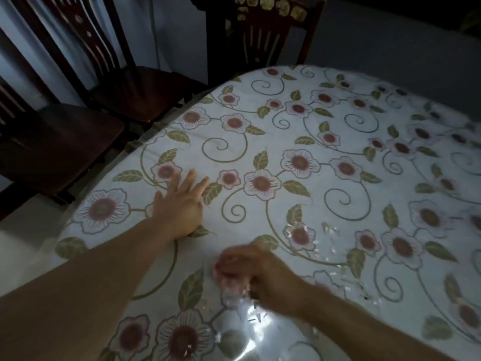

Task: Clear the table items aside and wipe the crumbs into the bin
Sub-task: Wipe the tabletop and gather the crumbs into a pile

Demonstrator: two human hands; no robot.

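Floral-patterned cloth under clear plastic is covering the table, whose rounded edge is curving through the left of the frame beside three dark wooden chairs. The left hand is being pressed flat, fingers spread. The right hand is blurred; its grip cannot be told. Pale crumbs are lying at centre right.

We are looking at a home dining room. A rounded dining table fills most of the view, spread with a floral tablecloth under a glossy clear plastic cover. Dark wooden dining chairs with slatted backs stand pushed up along its far and left sides, against pale walls.
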